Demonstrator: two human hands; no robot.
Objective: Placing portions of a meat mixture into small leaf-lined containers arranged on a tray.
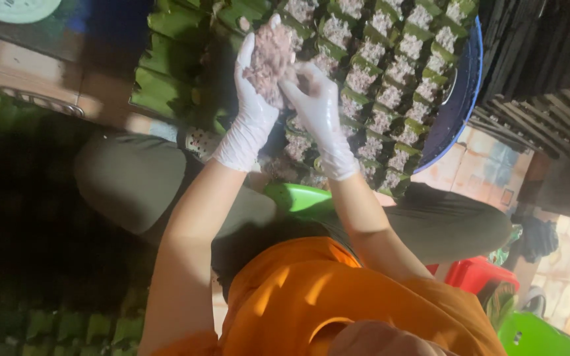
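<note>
While the left hand (253, 109) cups a lump of pinkish minced filling (270, 58) in its gloved palm, fingers curled loosely round the underside, the right hand (320, 112) pinches at the near edge of that lump with thumb and fingertips closed on a small bit of it. Both hands wear thin white gloves and are raised above a big blue tray (464, 86) packed with rows of green leaf cups (390, 79), each already carrying a dab of the same mixture. Plain folded leaves (166, 72) lie stacked just beside the filled rows. To do this well, I would judge, the pinch should come away clean and be about the same as the portions already laid, with the left palm kept level so the lump does not slide off. A green plastic stool (298, 196) shows below the wrists, and more leaf parcels (54, 323) sit in the dim lower left.
</note>
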